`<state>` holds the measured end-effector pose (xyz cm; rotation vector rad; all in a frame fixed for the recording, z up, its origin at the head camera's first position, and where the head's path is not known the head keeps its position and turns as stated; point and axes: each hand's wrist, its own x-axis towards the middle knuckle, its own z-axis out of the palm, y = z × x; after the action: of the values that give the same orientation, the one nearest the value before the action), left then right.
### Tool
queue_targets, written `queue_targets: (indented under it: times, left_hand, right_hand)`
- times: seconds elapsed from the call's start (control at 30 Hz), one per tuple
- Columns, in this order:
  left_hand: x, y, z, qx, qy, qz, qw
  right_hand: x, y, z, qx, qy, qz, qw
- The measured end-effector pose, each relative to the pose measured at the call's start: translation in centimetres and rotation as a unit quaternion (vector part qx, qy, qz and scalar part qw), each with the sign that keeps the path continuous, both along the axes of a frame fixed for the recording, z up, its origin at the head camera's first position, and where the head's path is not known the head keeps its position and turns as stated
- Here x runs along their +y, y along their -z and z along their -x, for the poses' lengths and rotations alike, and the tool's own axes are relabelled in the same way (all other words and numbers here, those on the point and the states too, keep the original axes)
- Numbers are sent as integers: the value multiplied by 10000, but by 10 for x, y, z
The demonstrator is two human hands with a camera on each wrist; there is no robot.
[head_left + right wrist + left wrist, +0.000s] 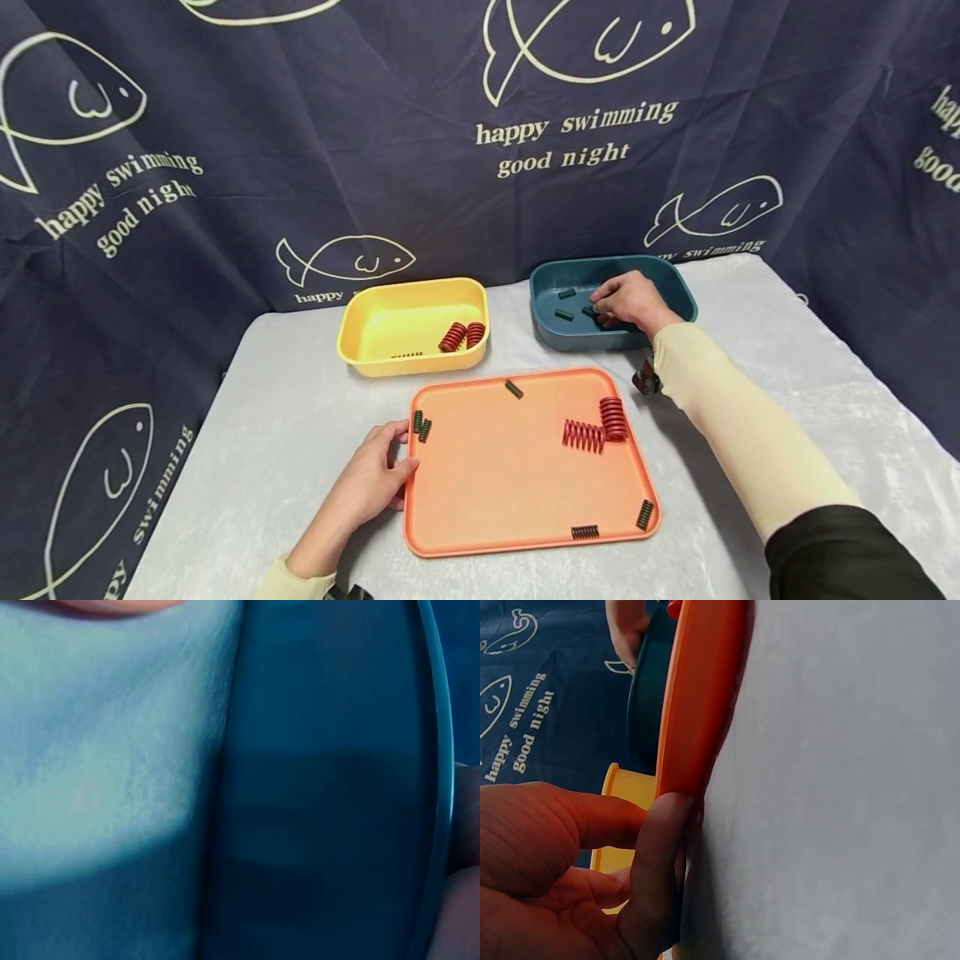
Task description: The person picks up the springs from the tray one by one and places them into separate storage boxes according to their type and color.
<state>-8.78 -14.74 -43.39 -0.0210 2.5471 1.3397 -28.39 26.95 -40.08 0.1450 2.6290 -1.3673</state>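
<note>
My left hand (375,471) grips the left rim of an orange tray (510,483), thumb at the rim and fingers at its outer side. The left wrist view shows fingers (656,855) against the tray's side. Inside a blue bin (551,329), my right hand (630,300) reaches down and its fingertips pinch a small dark green spring (588,311); the hand partly hides it. Other dark green springs lie in the bin, one of them near its left side (564,315). The right wrist view shows mostly the bin's outer wall (322,787), with the spring hidden.
On the tray lie two red springs (613,419) at the right and several dark green springs (585,532) near the edges. A yellow bin (360,333) at the back left holds red springs (452,337) and a thin coil. A patterned curtain (420,167) hangs behind the table.
</note>
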Motion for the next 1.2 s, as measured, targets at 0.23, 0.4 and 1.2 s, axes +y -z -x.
queue_targets:
  times: [0.23,0.4,1.2]
  left_hand:
    - [0,1,0,-30,-17,10,10000]
    - [0,1,-1,-41,-35,-5,10000]
    - [1,0,0,-79,-39,-11,10000]
  right_hand:
    - [-15,-12,-8,457,-463,-358,9972]
    - [-27,-24,-16,418,-642,205,9968]
    - [-84,-16,-69,350,-1635,1262,9778]
